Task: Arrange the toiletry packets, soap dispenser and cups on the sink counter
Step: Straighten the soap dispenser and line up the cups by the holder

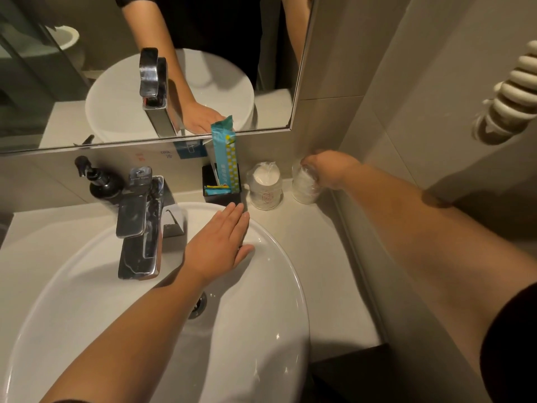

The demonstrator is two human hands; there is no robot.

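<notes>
The right hand closes over a plastic-wrapped cup in the beige counter's back right corner, beside its wrapped twin. The left hand lies spread on the white basin's rim. Teal packets already stand in a black holder; the black soap dispenser, half hidden behind the chrome tap, looks placed.

Dim warm light, soft shadows, wide-angle bending at edges.

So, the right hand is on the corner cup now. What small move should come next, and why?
Probably slide that wrapped cup left toward the other wrapped cup. The right hand grips its top, a gap separates the two, and the left hand rests flat on the basin rim.
</notes>
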